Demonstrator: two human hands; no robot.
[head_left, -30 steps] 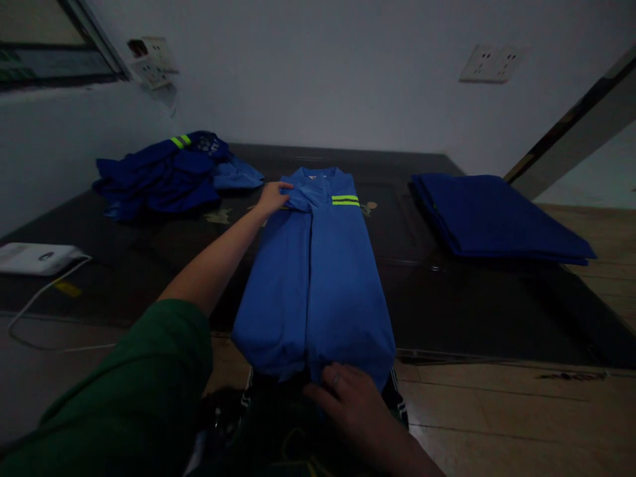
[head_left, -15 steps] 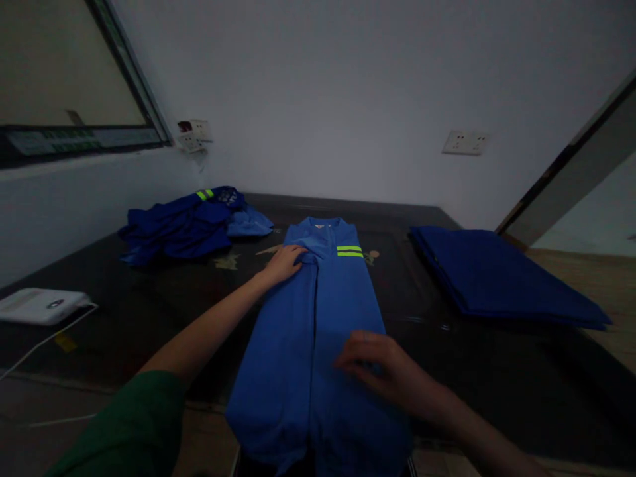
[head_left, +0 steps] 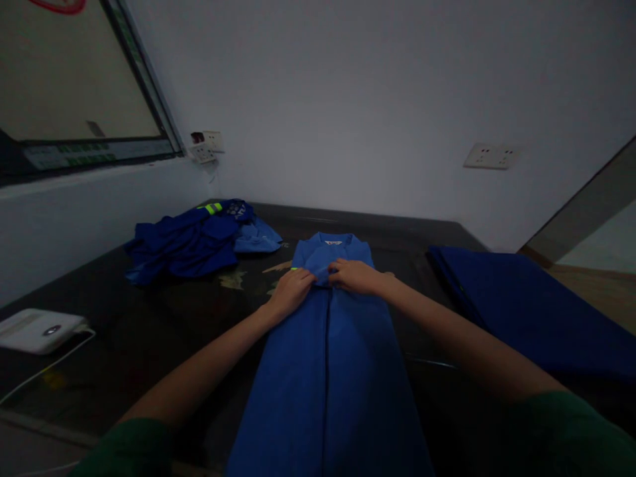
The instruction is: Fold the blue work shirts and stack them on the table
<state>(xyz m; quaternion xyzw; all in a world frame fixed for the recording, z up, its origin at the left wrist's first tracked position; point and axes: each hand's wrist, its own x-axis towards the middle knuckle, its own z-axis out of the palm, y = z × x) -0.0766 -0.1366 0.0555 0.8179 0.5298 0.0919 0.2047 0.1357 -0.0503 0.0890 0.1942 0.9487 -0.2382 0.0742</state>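
A blue garment [head_left: 358,358] lies lengthwise on the dark table [head_left: 163,344], its collar toward the wall and a dark seam or gap running down its middle. Near its upper left side, my left hand [head_left: 293,290] has its fingers bent on the cloth, closed on it. My right hand [head_left: 354,275] is across from it, fingers curled and pinching at the fabric just below the collar. Between the two hands the cloth is slightly raised. A bit of yellow-green stripe shows beside my left hand.
Crumpled blue clothing [head_left: 191,240] lies at the back left. A flat, folded dark blue cloth [head_left: 536,308] is at the right. The white device [head_left: 42,330] with a cable sits at the left edge. Behind the table rises a wall [head_left: 338,112] with sockets.
My right hand has moved up from the garment's lower part to just below the collar, beside my left hand. The stripe on the right side is now hidden. The view has shifted slightly.
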